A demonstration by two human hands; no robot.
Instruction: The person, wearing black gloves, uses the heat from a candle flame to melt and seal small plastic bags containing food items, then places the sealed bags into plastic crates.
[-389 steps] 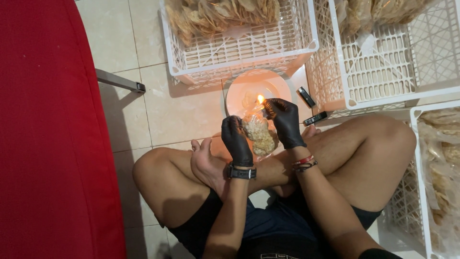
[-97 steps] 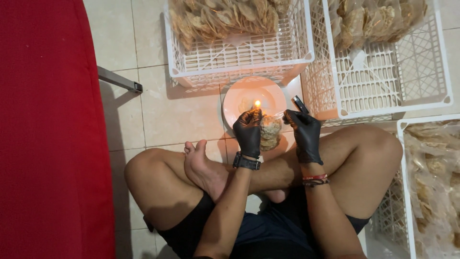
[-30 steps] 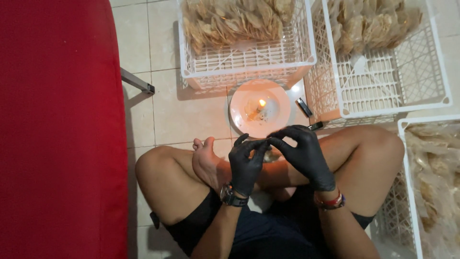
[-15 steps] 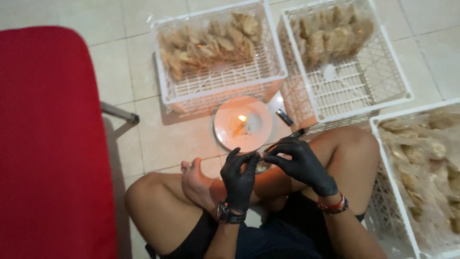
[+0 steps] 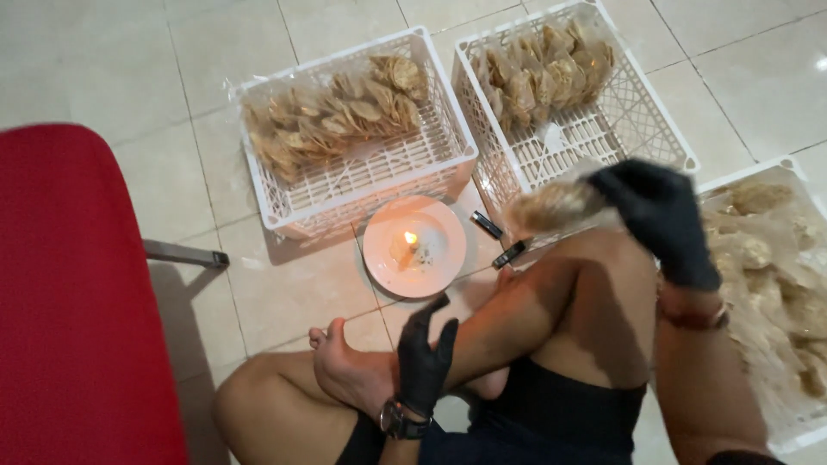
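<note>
I sit cross-legged on a tiled floor, both hands in black gloves. My right hand is raised over my right knee and grips a small clear bag of crackers, blurred by motion, in front of the middle crate. My left hand rests open near my foot and shin, holding nothing. A lit candle stands on a white plate on the floor ahead of my legs.
A white crate with bagged crackers stands behind the plate. A third tray of loose crackers lies at the right. Two lighters lie beside the plate. A red chair fills the left side.
Both hands held the bag together by my knee; now the right hand has swung it up and to the right toward the crates, and the left hand has let go. The view has tilted forward.
</note>
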